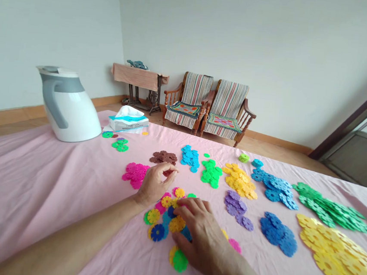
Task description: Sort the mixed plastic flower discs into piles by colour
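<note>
- The white jug and tissue box stood at the far left of the pink cloth, seemingly to leave the middle free for discs; the print on the box was too small to read
- The magenta pile and brown pile were heaped each in its own colour, probably so they would not mix; the left hand hid part of both
- The left hand hung before the brown pile, thumb and forefinger curled tip to tip or nearly so, a shape suited to thin pieces; whether a disc sat between them I could not tell
- The mixed heap of many-coloured discs lay just this side of the left hand, perhaps to be within easy reach of both; its right part ran under the other hand
- The right hand was spread palm down over that heap, thumb and fingers apart, which let the fingertips get at single discs; whatever lay beneath the palm was hidden
- The light blue pile, bright green pile and purple pile lay with gaps that kept colours separate; overlaps made their pieces hard to count
- The large yellow pile lay farthest right, cut off by the frame edge
</note>
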The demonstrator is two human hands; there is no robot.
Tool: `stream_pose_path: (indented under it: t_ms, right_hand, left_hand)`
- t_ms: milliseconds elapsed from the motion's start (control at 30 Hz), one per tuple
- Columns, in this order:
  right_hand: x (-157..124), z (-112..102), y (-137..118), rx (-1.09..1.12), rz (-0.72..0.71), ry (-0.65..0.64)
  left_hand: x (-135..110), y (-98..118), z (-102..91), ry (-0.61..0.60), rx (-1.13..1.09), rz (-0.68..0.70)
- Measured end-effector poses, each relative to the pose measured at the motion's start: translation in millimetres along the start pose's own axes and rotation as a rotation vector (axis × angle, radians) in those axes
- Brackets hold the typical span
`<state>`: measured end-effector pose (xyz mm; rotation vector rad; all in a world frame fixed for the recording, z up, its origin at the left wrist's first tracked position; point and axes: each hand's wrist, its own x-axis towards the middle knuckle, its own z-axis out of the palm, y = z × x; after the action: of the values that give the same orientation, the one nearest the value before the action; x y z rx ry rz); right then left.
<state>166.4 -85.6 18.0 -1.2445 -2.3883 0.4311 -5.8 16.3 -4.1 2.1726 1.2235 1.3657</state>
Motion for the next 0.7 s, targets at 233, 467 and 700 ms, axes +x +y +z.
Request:
stream_pose_path:
  t_ms: [233, 467, 700]
  right_hand:
    - [-0.2, -1.5, 12.3, -0.057, 0.161, 0.13]
    - [14.5, 4.1, 9.3, -0.101, 0.145, 0.11]
    - [28.3, -0.7, 17.1, -0.066, 0.16, 0.032]
  left_hand:
    - [3.0, -2.0, -2.6, 0.074, 0.003, -0.033]
    - [1.1, -2.1, -1.2, 0.049, -0.005, -0.019]
    - [0.9, -2.5, -1.0, 0.045, -0.015, -0.012]
